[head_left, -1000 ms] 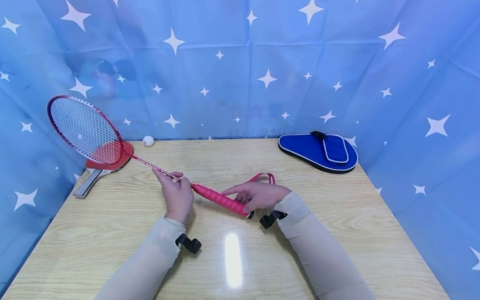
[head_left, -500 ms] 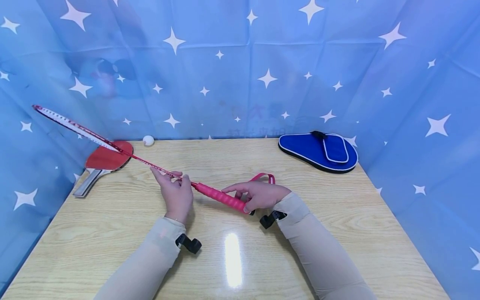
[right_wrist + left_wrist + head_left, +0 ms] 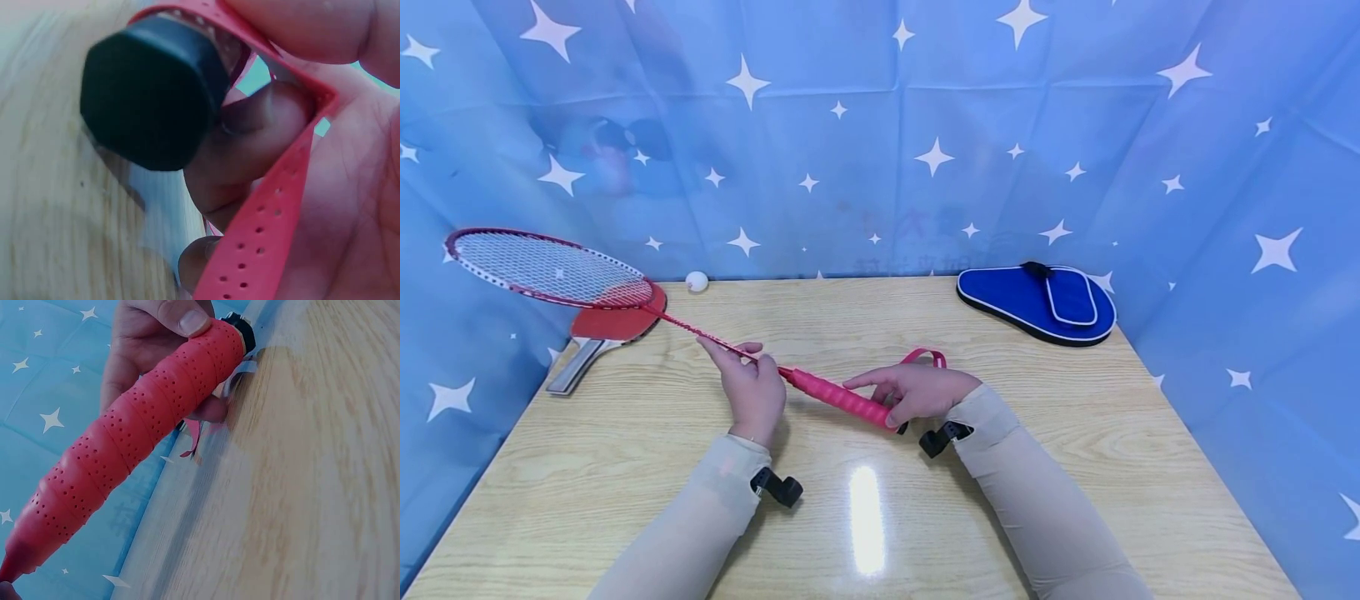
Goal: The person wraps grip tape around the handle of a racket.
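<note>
A red badminton racket (image 3: pixel 688 327) slants across the table, its strung head raised at the left. My left hand (image 3: pixel 752 396) holds its thin shaft just ahead of the handle. Perforated pink grip tape (image 3: pixel 119 444) spirals round the handle almost to the black end cap (image 3: pixel 147 94). My right hand (image 3: pixel 921 390) is at the cap end, thumb pressed on the taped handle and fingers curled behind it. In the right wrist view the tape's loose strip (image 3: pixel 256 244) folds over the fingers and hangs down; in the head view a loop of it shows behind the hand.
Under the racket head lies a red table tennis bat (image 3: pixel 613 321) with a grey handle. A white ball (image 3: pixel 697 282) sits at the table's back edge. At the back right is a blue bat case (image 3: pixel 1015 296). A starry blue curtain (image 3: pixel 850 133) hangs behind the table (image 3: pixel 1075 500).
The racket has turned about its shaft: its head went from face-on, through edge-on, to a flatter tilt. Both hands stay nearly in place, and the tape loop has shifted slightly.
</note>
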`<action>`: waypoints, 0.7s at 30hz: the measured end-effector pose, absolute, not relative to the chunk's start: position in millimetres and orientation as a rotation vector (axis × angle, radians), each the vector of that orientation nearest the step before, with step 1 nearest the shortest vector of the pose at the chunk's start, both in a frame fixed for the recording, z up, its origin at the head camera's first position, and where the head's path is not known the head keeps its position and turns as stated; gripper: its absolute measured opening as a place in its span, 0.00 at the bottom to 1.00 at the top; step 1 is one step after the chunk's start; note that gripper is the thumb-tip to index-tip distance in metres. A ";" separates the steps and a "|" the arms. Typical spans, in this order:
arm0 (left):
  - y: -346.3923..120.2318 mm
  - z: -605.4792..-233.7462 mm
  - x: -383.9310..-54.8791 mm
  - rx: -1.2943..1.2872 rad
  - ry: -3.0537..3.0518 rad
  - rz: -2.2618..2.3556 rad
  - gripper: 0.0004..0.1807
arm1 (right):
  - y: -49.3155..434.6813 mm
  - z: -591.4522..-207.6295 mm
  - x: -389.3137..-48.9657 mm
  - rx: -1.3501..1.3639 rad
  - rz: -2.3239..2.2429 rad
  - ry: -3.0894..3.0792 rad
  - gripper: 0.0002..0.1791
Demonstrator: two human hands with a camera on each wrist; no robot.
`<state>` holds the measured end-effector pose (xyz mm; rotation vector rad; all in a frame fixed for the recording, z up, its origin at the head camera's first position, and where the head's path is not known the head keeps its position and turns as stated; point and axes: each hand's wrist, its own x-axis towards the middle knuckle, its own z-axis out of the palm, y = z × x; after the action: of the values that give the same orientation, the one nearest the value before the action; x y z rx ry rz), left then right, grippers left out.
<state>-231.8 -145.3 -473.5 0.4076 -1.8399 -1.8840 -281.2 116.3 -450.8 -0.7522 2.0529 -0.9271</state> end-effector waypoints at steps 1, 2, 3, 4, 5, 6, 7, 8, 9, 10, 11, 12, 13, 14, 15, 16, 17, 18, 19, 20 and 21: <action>-145.6 -473.5 -231.8 0.411 -1.841 -1.884 0.57 | 116.4 -451.0 -281.1 -0.751 -0.928 2.053 0.47; -145.8 -473.5 -231.8 0.413 -1.841 -1.886 0.57 | 116.1 -451.1 -281.0 -0.750 -0.928 2.053 0.47; -146.1 -473.4 -231.7 0.418 -1.840 -1.888 0.57 | 116.0 -451.2 -280.9 -0.750 -0.928 2.056 0.47; -146.0 -472.8 -231.7 0.419 -1.836 -1.897 0.57 | 115.7 -451.0 -280.9 -0.751 -0.930 2.056 0.47; -146.0 -472.3 -231.6 0.422 -1.834 -1.908 0.58 | 115.5 -451.0 -281.1 -0.754 -0.931 2.059 0.47; -145.8 -471.8 -231.4 0.425 -1.834 -1.916 0.58 | 115.4 -450.8 -281.1 -0.761 -0.930 2.062 0.47; -145.7 -471.2 -231.2 0.427 -1.832 -1.925 0.59 | 115.2 -450.5 -281.1 -0.768 -0.932 2.062 0.48; -145.4 -470.4 -231.1 0.429 -1.831 -1.934 0.59 | 115.0 -450.1 -281.0 -0.775 -0.936 2.058 0.48; -145.2 -469.8 -231.1 0.432 -1.830 -1.940 0.60 | 114.9 -449.9 -281.2 -0.780 -0.940 2.056 0.48; -145.1 -469.4 -231.1 0.433 -1.831 -1.943 0.60 | 114.8 -449.6 -281.4 -0.780 -0.942 2.052 0.48; -145.0 -469.1 -231.1 0.432 -1.835 -1.934 0.60 | 114.9 -449.5 -281.6 -0.780 -0.939 2.055 0.48; -145.0 -468.9 -231.1 0.430 -1.836 -1.922 0.59 | 114.9 -449.2 -281.8 -0.777 -0.936 2.058 0.48; -145.1 -468.8 -231.3 0.426 -1.835 -1.912 0.59 | 115.1 -448.9 -282.0 -0.771 -0.931 2.064 0.47; -145.1 -468.8 -231.4 0.423 -1.836 -1.900 0.58 | 115.4 -449.0 -282.3 -0.768 -0.925 2.071 0.47; -145.3 -469.1 -231.5 0.420 -1.838 -1.885 0.58 | 115.7 -449.0 -282.7 -0.768 -0.917 2.078 0.46; -145.5 -469.3 -231.5 0.417 -1.840 -1.873 0.58 | 115.9 -448.9 -283.0 -0.770 -0.913 2.082 0.45; -145.7 -469.4 -231.4 0.414 -1.843 -1.862 0.58 | 116.3 -449.0 -283.2 -0.774 -0.910 2.085 0.45; -145.9 -469.7 -231.4 0.416 -1.847 -1.858 0.58 | 116.7 -448.8 -283.2 -0.776 -0.910 2.084 0.44; -146.1 -469.9 -231.2 0.419 -1.853 -1.853 0.58 | 117.2 -448.8 -283.3 -0.779 -0.911 2.079 0.43; -146.2 -470.1 -231.1 0.422 -1.859 -1.850 0.58 | 117.6 -448.8 -283.2 -0.781 -0.915 2.071 0.42; -146.5 -470.2 -230.9 0.425 -1.865 -1.847 0.57 | 118.1 -448.6 -283.2 -0.784 -0.918 2.064 0.42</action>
<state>-230.9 -146.5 -470.2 0.4251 -1.8654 -1.8466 -283.2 118.1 -448.6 -0.7839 2.0637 -0.9178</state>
